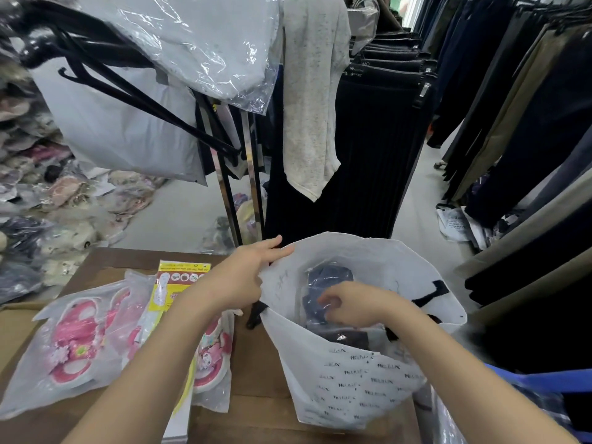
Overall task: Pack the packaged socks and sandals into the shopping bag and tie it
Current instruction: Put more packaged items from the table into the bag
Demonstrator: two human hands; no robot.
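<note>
Right hand (pixel 349 304) inside shopping bag (pixel 358 376), lower centre of frame, fingers (pixel 325 299) pinched together on dark packaged socks (pixel 323 280). Left hand (pixel 243 277) clamps bag rim, holding mouth wide. We judge: seat socks flat and deep, keep rim pulled open, leave room for sandals. Pink packaged sandals (pixel 73 344) wait on worktop (pixel 256 363), lower left, yellow-labelled pack (pixel 179 283) between them and bag. Handles untied.

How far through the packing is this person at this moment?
Partly done. A dark packaged item is already inside the white shopping bag; the right hand is on it, while the left hand holds the rim open. The packaged pink sandals and a yellow-labelled packet remain on the table. The bag is untied.
</note>
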